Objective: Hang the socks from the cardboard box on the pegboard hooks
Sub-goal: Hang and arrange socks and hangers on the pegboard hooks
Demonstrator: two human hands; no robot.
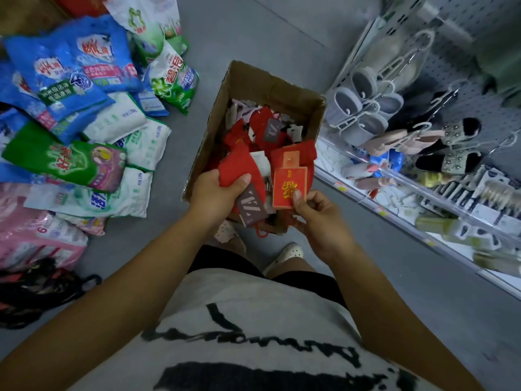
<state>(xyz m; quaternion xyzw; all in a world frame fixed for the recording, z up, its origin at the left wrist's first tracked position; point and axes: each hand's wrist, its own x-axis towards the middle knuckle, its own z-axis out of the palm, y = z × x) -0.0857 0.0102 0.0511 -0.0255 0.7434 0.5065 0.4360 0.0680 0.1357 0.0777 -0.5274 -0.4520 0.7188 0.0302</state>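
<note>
Grey smooth flooring [253, 29] fills the middle of the frame, in what appears to be a shop aisle. At centre, the left hand [215, 193] is clenched on a bunch of red socks [239, 167], thumb across the fabric; a grey card label [251, 208] hangs from that bunch just below the hand. Just to its right, the right hand [318, 218] pinches the lower edge of a red card label with gold lettering [289, 187] between thumb and fingers; the label sits on another red sock pair [298, 155]. Both hands are over the near end of the cardboard box [248, 80], which stands open on the floor at centre frame. Inside lies a jumble of red socks with grey, white and pale labels.

At the right of the frame, a white pegboard [479, 88] carries hooks loaded with grey slippers [363, 108], pink shoes and black studded sandals; a shelf below it holds small packaged goods, blurred. At the left of the frame, a heap of blue, green, white and pink detergent bags [79, 108] covers the floor. A white printed shirt [253, 334] fills the lower frame.
</note>
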